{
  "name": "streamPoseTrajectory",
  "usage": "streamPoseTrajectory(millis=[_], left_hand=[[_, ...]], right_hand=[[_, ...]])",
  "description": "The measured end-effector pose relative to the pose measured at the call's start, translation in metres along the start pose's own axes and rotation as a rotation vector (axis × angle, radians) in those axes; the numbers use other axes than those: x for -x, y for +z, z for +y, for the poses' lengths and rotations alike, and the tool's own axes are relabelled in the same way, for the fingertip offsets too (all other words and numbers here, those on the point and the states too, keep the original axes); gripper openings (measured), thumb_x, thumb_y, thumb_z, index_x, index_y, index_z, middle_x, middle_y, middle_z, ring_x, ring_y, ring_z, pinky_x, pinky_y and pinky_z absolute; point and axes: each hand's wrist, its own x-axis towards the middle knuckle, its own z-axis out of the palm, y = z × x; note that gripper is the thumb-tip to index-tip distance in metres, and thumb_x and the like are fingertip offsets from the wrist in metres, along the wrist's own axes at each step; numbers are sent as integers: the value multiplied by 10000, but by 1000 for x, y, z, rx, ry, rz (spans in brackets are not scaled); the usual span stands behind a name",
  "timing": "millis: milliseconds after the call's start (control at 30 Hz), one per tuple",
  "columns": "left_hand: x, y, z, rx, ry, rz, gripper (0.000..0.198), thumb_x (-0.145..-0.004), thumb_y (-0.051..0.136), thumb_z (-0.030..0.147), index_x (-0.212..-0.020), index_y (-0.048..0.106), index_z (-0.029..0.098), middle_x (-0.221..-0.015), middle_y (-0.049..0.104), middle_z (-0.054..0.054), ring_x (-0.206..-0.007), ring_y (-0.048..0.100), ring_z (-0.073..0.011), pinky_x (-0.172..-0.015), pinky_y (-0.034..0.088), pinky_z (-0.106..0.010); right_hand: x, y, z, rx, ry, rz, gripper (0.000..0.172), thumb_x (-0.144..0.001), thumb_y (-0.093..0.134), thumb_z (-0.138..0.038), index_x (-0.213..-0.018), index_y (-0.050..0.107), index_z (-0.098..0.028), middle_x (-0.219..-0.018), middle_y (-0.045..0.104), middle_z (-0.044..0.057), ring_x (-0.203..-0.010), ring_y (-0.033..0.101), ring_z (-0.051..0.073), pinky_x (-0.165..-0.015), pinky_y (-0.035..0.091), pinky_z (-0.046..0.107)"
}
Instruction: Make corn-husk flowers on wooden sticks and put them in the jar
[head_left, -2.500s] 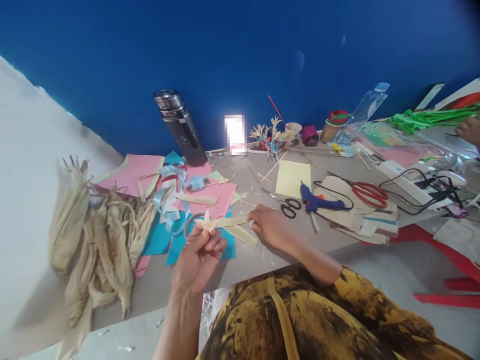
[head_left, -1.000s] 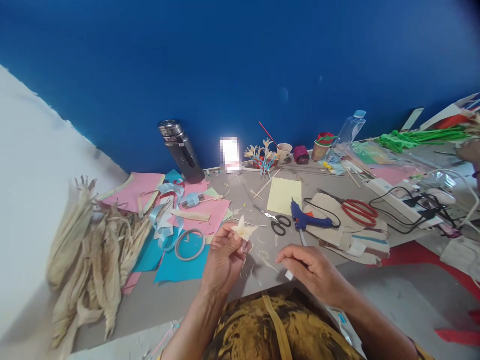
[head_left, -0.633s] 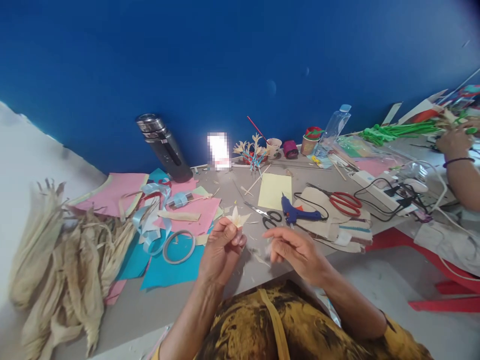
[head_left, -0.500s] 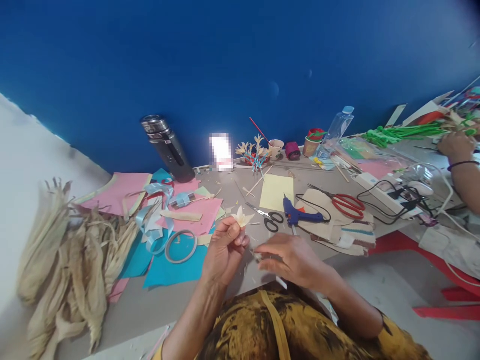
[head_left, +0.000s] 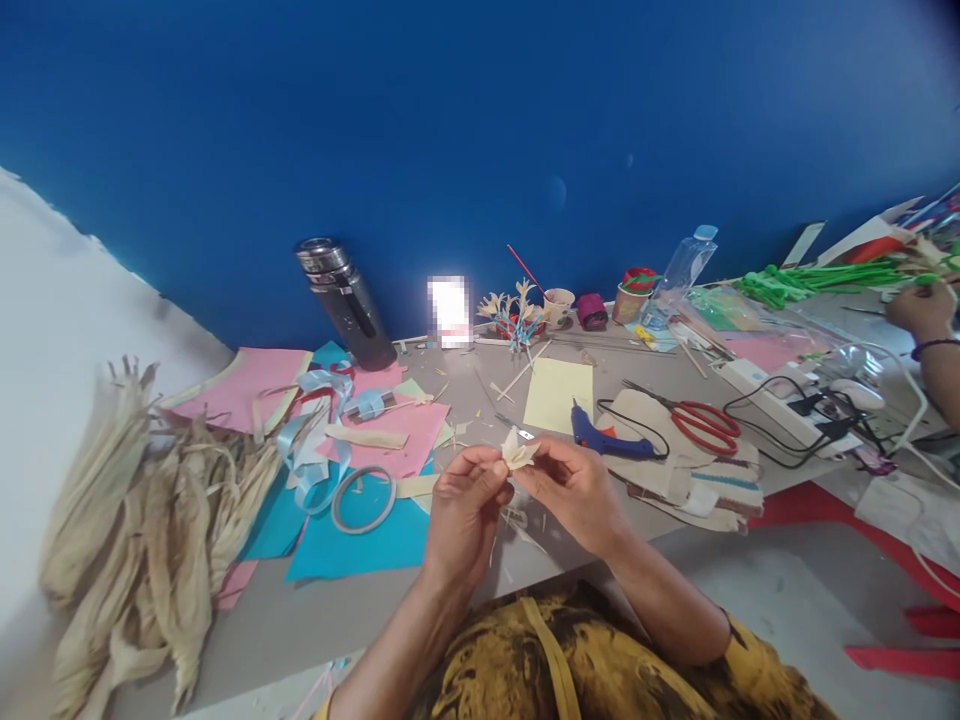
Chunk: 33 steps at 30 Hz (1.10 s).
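Note:
Both hands meet over the front of the table around a small cream husk flower [head_left: 517,451] with pointed petals. My left hand [head_left: 469,500] pinches it low, between thumb and fingers. From the other side my right hand [head_left: 574,490] has its thumb and fingertips closed on the flower's right petals. Just behind the hands lie scissors [head_left: 526,435], mostly covered by them. A blue glue gun [head_left: 611,440] rests to the right of my right hand. Pale husk scraps [head_left: 525,530] lie on the table below the hands.
Dried corn husks [head_left: 157,540] pile up at left, beside blue and pink sheets, a tape roll [head_left: 336,500] and a dark flask [head_left: 349,310]. Finished-looking flowers [head_left: 514,312] stand at the back. Red-handled scissors [head_left: 705,428] and a power strip [head_left: 784,405] lie right; another person's hand [head_left: 922,308] works far right.
My right hand has moved up and left from the table to the flower, and its fingers have closed on the petals. My left hand keeps its pinch. The view has shifted slightly.

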Motion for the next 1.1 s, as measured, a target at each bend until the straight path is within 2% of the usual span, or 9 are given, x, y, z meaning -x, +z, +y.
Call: streamPoseTrajectory(millis=[167,400,567,933,1100], left_hand=[[1,3,-1,-18,10,9,223,-646,867,217,-791,706,168,-628,621,20,-532,475,-56,-556,382,-184],[3,4,-1,-37,28,-1,249,-639,878,231,-810,709,171,-603,622,31,-542,498,-60,-581,409,-180],[6,5,1,-89,35,26,253,-638,871,230,-829,714,173,-712,697,-8,-622,572,-88,-625,443,-198],[5,6,2,-77,14,21,248,-627,850,186,-820,697,173,-700,700,-7,-632,604,-107,-650,471,-220],[7,4,-5,-112,79,-2,218,-683,832,193,-847,689,182,-734,720,-8,-663,619,-106,-680,474,-218]], right_hand=[[0,-1,2,-59,-6,-12,117,-853,673,-279,-832,691,-165,-828,629,30,-718,561,147,-663,464,250],[-1,-4,-3,-108,-90,-64,83,-850,673,-259,-843,678,-177,-842,605,33,-712,559,142,-617,458,240],[1,-6,-1,-38,-122,-42,60,-846,668,-240,-845,673,-181,-875,605,46,-721,546,144,-608,445,238],[5,-5,5,4,-155,-34,32,-846,662,-198,-870,680,-186,-885,601,42,-711,542,136,-599,439,234],[7,-5,3,-8,-152,-6,34,-851,654,-208,-828,660,-183,-870,599,36,-684,534,128,-589,433,232]])
